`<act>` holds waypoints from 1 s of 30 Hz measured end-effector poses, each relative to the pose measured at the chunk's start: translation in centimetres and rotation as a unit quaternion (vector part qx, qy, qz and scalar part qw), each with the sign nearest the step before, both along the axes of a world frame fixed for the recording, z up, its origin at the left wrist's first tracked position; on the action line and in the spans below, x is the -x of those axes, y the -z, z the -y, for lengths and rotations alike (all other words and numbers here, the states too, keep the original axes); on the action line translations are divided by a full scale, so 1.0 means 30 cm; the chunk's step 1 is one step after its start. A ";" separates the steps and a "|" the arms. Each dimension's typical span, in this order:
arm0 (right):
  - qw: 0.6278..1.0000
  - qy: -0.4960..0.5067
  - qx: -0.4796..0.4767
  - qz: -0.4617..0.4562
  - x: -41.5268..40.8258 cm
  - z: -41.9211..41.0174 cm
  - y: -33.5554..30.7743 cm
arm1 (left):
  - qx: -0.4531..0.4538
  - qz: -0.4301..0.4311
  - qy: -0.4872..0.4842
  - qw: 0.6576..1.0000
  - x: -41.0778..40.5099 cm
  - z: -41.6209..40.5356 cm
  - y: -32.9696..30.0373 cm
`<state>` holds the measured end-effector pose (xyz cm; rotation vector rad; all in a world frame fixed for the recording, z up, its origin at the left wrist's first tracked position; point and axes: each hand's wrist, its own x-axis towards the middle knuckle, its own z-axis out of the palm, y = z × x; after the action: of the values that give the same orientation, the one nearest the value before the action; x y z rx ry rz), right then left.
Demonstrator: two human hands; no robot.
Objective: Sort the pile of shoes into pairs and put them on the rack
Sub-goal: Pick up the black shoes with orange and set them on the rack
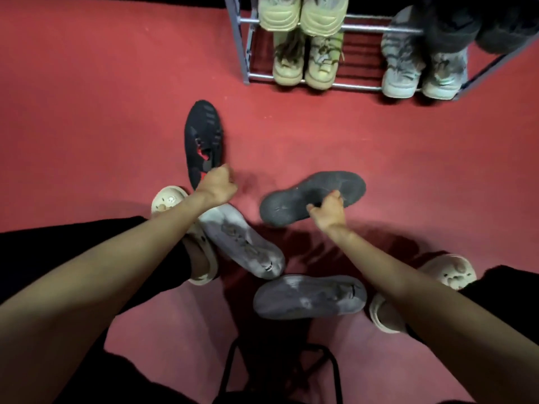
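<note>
Our left hand grips the black knit shoe with red marks, fingers curled on its heel; our right hand pinches the dark grey shoe, sole upward. We should check they match, then carry both to the metal rack.

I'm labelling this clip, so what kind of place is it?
Probably an indoor room or entryway at home: red carpet on the floor, a metal shoe rack holding paired sneakers, loose shoes nearby, and a stool under the person.
</note>
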<state>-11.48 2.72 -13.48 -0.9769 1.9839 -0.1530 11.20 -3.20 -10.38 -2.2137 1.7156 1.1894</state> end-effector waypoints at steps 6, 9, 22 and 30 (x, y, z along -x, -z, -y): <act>0.974 0.211 -0.077 0.028 -0.107 0.014 0.076 | -0.005 0.064 -0.054 0.996 -0.053 0.008 0.107; 0.942 0.320 -0.063 0.083 -0.126 0.029 0.115 | 0.053 0.109 -0.086 0.989 -0.062 0.017 0.151; 0.856 0.469 -0.024 0.216 -0.094 0.069 0.136 | 0.008 0.107 0.065 0.992 -0.147 0.130 0.256; 0.925 0.359 0.112 -0.056 -0.027 0.138 0.068 | 0.090 0.082 0.079 0.989 -0.104 0.127 0.223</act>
<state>-10.67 -1.42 -15.52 -0.3468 2.3878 -0.7563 14.31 -7.00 -17.07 -2.1508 1.9549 0.8231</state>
